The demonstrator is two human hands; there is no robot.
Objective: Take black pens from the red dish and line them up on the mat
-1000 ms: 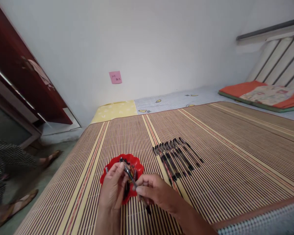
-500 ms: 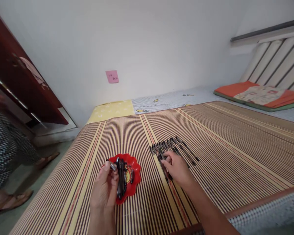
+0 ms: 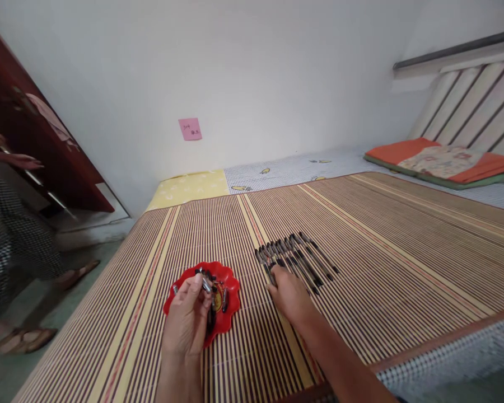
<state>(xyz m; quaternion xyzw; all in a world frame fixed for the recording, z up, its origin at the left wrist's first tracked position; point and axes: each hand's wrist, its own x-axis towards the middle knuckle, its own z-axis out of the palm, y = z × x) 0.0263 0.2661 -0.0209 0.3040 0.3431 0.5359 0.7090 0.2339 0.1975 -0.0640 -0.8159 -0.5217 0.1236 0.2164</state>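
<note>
My left hand (image 3: 185,319) is closed, pinching a small silver-and-black pen part (image 3: 205,282) between thumb and fingers. It is held above a red scalloped dish (image 3: 232,319) containing black pens and small loose parts, partly covered by the hand. To the right, a row of black pens (image 3: 320,253) lies side by side on the striped mat. My right hand (image 3: 293,294) is at the left end of this row, its fingers closed on a pen (image 3: 267,271) there. The hand hides the lower ends of several pens.
The striped bamboo mat (image 3: 386,246) covers the bed. Folded orange-and-green bedding (image 3: 479,176) lies at the back right, by a slatted headboard (image 3: 466,106). A pink note (image 3: 190,129) is on the wall. Another person's legs in checked trousers (image 3: 0,235) stand at the left, near a dark red door (image 3: 67,162).
My right hand has shifted slightly left and turned lower over the row's left end. My left hand has moved a little right, covering more of the dish. The other person's hands have come into view.
</note>
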